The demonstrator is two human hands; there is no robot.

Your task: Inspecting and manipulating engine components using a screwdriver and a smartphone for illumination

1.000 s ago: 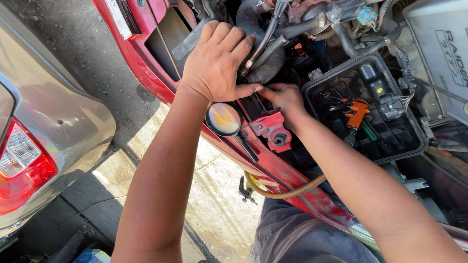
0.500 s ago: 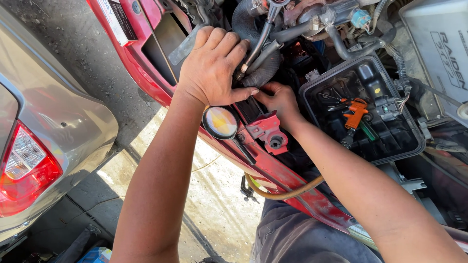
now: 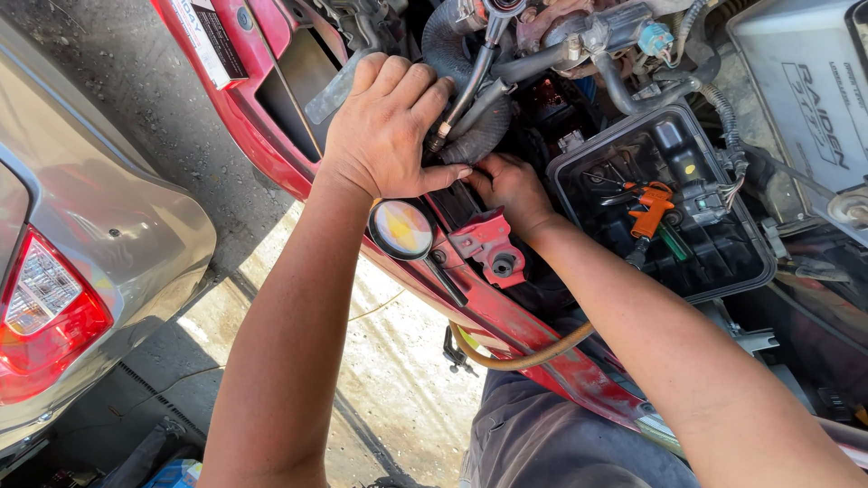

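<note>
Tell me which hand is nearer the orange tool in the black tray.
Right. The right hand sits just beside the black tray holding the orange tool; the left hand lies farther away, on the ribbed hose.

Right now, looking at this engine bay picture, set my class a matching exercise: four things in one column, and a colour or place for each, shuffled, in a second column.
Things:
1. left hand
2. right hand
3. round mirror
4. pliers

Descriptions:
A. orange handles, lying in the black tray
B. resting on the ribbed black hose
C. below the left wrist, against the red car front
D. reaching in beside the red bracket

Pairs: 1-B, 2-D, 3-C, 4-A
</note>
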